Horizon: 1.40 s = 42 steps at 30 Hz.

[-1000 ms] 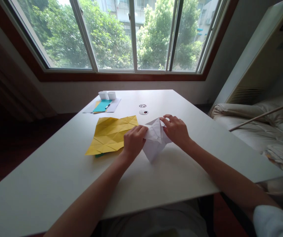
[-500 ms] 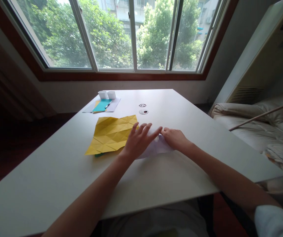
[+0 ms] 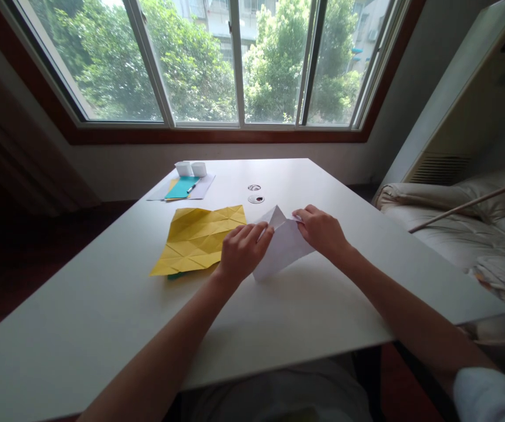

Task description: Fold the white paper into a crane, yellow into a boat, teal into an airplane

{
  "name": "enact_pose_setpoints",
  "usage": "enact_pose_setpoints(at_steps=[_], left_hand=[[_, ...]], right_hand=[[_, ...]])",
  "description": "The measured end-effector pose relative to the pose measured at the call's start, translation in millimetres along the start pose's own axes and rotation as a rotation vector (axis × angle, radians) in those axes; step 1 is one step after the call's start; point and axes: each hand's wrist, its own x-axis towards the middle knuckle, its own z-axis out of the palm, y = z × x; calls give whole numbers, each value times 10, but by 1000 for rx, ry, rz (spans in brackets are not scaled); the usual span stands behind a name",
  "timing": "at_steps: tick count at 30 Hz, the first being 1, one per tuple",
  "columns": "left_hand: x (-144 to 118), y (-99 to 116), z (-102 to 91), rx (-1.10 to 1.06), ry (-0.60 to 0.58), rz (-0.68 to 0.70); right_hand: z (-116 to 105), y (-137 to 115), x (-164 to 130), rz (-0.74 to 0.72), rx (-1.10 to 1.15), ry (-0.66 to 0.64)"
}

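Note:
A partly folded sheet of white paper [image 3: 281, 249] is held between both hands over the table, its top rising to a point. My left hand [image 3: 246, 249] is closed on the paper's left side, thumb and fingers pinching near the peak. On the other side, my right hand [image 3: 320, 231] pinches the upper right edge. Left of my left hand lies a creased yellow paper [image 3: 202, 240], with a bit of green paper [image 3: 176, 275] showing from beneath it. The palms hide parts of the white sheet.
At the far left of the white table [image 3: 115, 310] stand two small white containers [image 3: 198, 169]. Near them lie a teal sheet [image 3: 182, 187] and a pen [image 3: 193, 186] on other papers. Two round patterned pieces [image 3: 256, 199] lie at the middle back. A sofa [image 3: 437, 217] is on the right.
My left hand was spread over the white paper and now pinches it. My right hand has moved slightly right and up. The paper has lifted and opened into a peak.

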Motion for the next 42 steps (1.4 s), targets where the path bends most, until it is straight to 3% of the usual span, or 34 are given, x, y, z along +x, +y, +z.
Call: enact_pose_setpoints(at_steps=[2,5,7,10,12,14,19,25,30,37,42], left_hand=[[2,5,7,16,40,-4],[0,3,10,10,80,-3],[-2,-5,7,-19,98,2],[-2,-12,-2,-84,111,29],[-4,-8,-6,-132,118,69],[-7,1,-5,-163,111,107],[-16,3,6,-101,41,82],[-2,-34,8,27,-37,42],[26,8,37,79,-71,59],[47,100,115,70,-17,117],[37,58,106,10,-35,70]], right_hand=[[-18,36,22,-9,147,9],[21,142,91,34,566,-176],[85,226,143,178,878,-345],[225,311,184,449,1126,-460],[331,318,183,527,1252,-536],[421,296,171,515,1409,-567],[476,236,163,476,1631,-349],[414,232,213,540,1741,-50],[401,171,194,474,1641,-13],[268,9,97,158,1395,40],[212,-49,78,106,1379,99]])
